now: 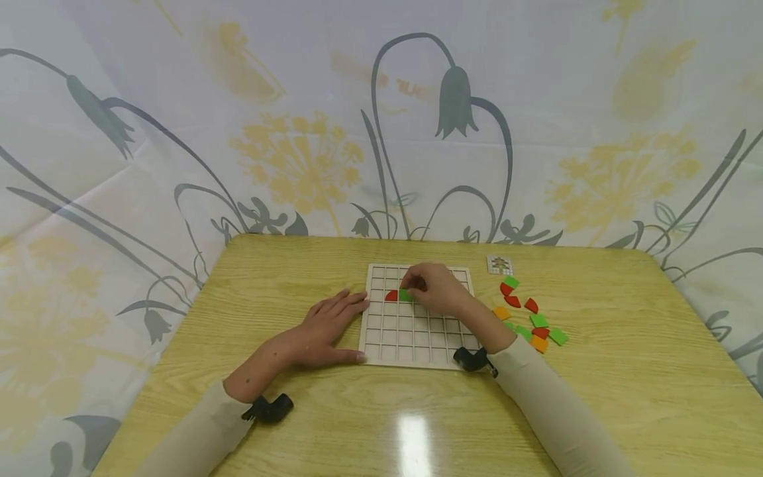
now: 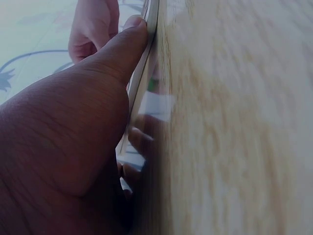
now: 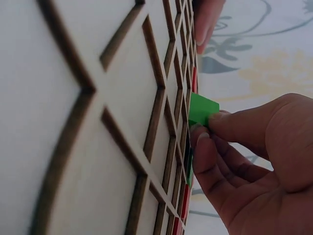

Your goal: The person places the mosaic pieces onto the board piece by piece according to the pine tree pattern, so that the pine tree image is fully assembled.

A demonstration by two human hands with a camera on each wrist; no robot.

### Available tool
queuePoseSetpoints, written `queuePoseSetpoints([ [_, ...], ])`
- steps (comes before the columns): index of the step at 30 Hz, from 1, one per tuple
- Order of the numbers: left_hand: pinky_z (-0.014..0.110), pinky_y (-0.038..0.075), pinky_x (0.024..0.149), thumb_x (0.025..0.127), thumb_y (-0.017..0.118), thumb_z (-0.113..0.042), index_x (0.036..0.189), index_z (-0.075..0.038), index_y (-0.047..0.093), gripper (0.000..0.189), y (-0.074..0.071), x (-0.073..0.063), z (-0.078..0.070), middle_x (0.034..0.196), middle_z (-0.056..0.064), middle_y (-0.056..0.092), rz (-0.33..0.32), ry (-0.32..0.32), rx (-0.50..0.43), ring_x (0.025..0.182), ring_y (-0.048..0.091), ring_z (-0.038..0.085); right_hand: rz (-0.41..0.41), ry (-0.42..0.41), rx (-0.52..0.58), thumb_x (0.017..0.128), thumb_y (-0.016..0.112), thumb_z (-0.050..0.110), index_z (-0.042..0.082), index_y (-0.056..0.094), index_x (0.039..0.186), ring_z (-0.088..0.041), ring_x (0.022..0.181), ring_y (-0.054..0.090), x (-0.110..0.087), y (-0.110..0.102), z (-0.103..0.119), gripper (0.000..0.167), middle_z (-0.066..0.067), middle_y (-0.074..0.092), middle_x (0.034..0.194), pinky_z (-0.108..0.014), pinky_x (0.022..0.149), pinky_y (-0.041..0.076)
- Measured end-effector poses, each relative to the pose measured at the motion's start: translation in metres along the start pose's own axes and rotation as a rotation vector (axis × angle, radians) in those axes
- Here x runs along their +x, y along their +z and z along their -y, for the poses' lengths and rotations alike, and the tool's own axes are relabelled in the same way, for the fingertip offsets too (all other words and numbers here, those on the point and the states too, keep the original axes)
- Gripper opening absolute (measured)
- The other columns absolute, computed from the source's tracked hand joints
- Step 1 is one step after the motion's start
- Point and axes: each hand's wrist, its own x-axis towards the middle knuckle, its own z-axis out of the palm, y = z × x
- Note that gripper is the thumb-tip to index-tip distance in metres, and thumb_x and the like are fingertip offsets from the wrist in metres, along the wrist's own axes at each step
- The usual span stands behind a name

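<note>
My right hand (image 1: 438, 289) is over the upper part of a pale wooden grid board (image 1: 387, 361). Its thumb and fingers pinch a green square tile (image 3: 203, 108), which stands tilted at the grid in the right wrist view. Just left of that tile, a red quarter-round tile (image 1: 391, 295) lies in a cell. More red and green pieces show in the grid beyond the fingertips in the right wrist view; in the head view the hand hides them. My left hand (image 1: 324, 334) lies spread along the board's left edge, thumb (image 2: 134, 29) against the near corner.
Right of the board lie several loose tiles: red quarter-rounds (image 1: 532, 305), green squares (image 1: 558, 336) and orange pieces (image 1: 539, 344). A small card with a coloured pattern (image 1: 499, 265) is behind them. A patterned cloth (image 1: 298, 99) hangs at the table's far edge.
</note>
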Motion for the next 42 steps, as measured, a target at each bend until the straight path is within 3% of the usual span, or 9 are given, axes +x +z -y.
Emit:
queuePoseSetpoints([
  [15,0.064,0.016,0.126,0.098,0.067,-0.063,0.171,-0.015,0.021,0.099,0.0,0.0,-0.001,0.179,0.005,0.012,0.003,0.008,0.002,0.165,0.004,0.036,0.008,0.02,-0.04,0.1,0.071,0.003,0.005,0.077,0.113,-0.018,0.09,0.064,-0.002,0.002,-0.003,0.015,-0.006,0.068,0.102,-0.038,0.081,0.056],
  [24,0.065,0.017,0.125,0.098,0.069,-0.062,0.171,-0.015,0.022,0.099,0.0,0.0,0.0,0.179,0.005,0.013,0.002,0.004,0.0,0.165,0.004,0.036,-0.008,-0.017,-0.059,0.098,0.069,0.002,0.004,0.078,0.113,-0.016,0.083,0.062,-0.006,0.0,-0.006,0.017,-0.007,0.069,0.103,-0.037,0.077,0.055],
  [31,0.064,0.016,0.125,0.098,0.068,-0.061,0.171,-0.014,0.021,0.099,0.0,0.0,0.0,0.178,0.006,0.013,0.003,0.01,0.007,0.164,0.005,0.037,-0.061,-0.064,-0.088,0.097,0.072,0.003,0.002,0.075,0.107,-0.017,0.085,0.064,-0.02,-0.007,-0.012,0.01,-0.006,0.067,0.097,-0.037,0.076,0.055],
  [42,0.065,0.016,0.125,0.098,0.068,-0.061,0.171,-0.014,0.02,0.099,-0.001,-0.001,-0.002,0.179,0.006,0.012,0.013,0.006,0.005,0.164,0.005,0.037,-0.124,-0.031,-0.1,0.098,0.073,0.003,0.001,0.075,0.107,-0.019,0.086,0.065,-0.055,-0.03,-0.022,0.01,-0.007,0.067,0.1,-0.037,0.075,0.056],
])
